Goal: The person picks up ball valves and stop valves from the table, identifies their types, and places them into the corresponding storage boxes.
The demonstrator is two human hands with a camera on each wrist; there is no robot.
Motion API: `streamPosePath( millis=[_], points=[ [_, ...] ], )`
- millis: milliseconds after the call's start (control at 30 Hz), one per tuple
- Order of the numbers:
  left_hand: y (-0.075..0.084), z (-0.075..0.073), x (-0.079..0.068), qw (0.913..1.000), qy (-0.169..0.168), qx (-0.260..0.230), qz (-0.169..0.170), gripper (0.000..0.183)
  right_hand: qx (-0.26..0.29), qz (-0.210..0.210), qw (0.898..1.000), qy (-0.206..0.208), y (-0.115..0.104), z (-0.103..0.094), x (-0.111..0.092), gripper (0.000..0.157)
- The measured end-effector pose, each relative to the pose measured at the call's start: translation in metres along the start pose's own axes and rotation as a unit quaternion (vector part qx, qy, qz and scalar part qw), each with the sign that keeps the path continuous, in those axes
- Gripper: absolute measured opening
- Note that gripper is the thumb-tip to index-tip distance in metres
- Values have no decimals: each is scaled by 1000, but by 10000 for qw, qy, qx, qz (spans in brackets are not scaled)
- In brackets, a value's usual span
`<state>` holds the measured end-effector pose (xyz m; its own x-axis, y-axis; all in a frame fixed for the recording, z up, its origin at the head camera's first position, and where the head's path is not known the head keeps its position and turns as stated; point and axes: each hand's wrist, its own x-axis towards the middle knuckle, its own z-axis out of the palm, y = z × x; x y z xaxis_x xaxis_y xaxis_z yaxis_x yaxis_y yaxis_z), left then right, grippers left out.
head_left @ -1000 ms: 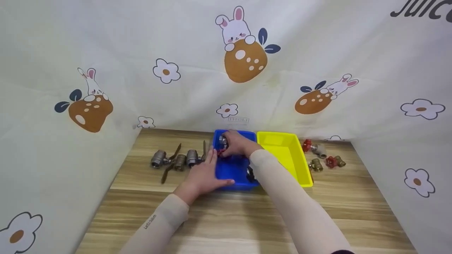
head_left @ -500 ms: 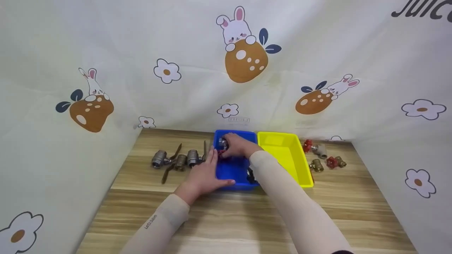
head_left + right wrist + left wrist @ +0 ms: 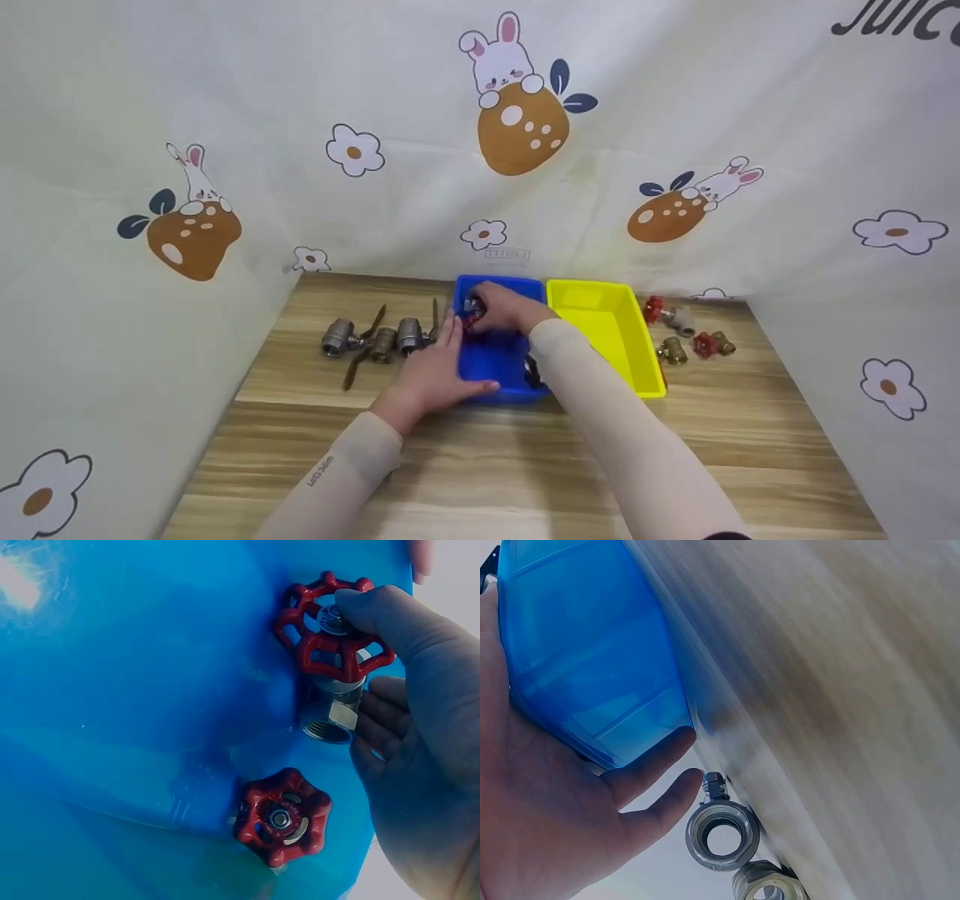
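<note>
In the head view my right hand (image 3: pixel 506 309) reaches into the back left of the blue tray (image 3: pixel 491 365). It grips a gate valve (image 3: pixel 330 716) there; the right wrist view shows the thumb pressing the hub of its red handwheel and the fingers behind its silver body. A second red handwheel (image 3: pixel 282 817) lies nearby in the tray. My left hand (image 3: pixel 424 379) rests against the tray's left side, fingers extended and thumb spread over the front rim. Something dark (image 3: pixel 532 371) lies at the tray's front right, partly hidden by the right forearm.
A yellow tray (image 3: pixel 607 337) adjoins the blue one on the right. Left of the trays lie several ball valves (image 3: pixel 339 338) with lever handles. To the right are red-wheeled valves (image 3: pixel 705 345) and a brass valve (image 3: pixel 673 351). A printed cloth (image 3: pixel 420 202) rises behind.
The right hand's fingers have shifted slightly left over the valve's silver body, covering more of it. The left hand and both trays have stayed in place.
</note>
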<state>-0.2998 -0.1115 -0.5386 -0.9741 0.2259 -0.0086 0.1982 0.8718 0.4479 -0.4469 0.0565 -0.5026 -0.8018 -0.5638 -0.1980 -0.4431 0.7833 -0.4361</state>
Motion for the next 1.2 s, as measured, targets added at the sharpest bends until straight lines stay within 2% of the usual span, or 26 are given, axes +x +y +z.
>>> streamPosePath(
  millis=[267,433,533,700,833,1067,1200],
  points=[
    [1,-2,-1,10000,-23,31,0,143,55,-114,9999,6,0,-1,-1,76],
    [1,-3,-2,10000,-43,-21,-13,140,276,-247,9993,-11,0,-5,-4,91],
    [0,-2,-1,10000,-23,-32,12,137,307,-181,9994,-28,0,-8,-8,96],
    [0,0,0,10000,24,33,22,138,114,-84,9999,53,2,-17,-20,89],
    [1,1,1,10000,-35,3,-18,138,-19,-195,9995,233,8,-26,-36,77],
    [2,0,0,9999,-75,1,-111,139,536,-580,9933,839,30,-45,-75,58],
    [1,-1,0,9998,-68,-23,-166,140,760,-611,9870,1275,46,-56,-99,52]
  ],
)
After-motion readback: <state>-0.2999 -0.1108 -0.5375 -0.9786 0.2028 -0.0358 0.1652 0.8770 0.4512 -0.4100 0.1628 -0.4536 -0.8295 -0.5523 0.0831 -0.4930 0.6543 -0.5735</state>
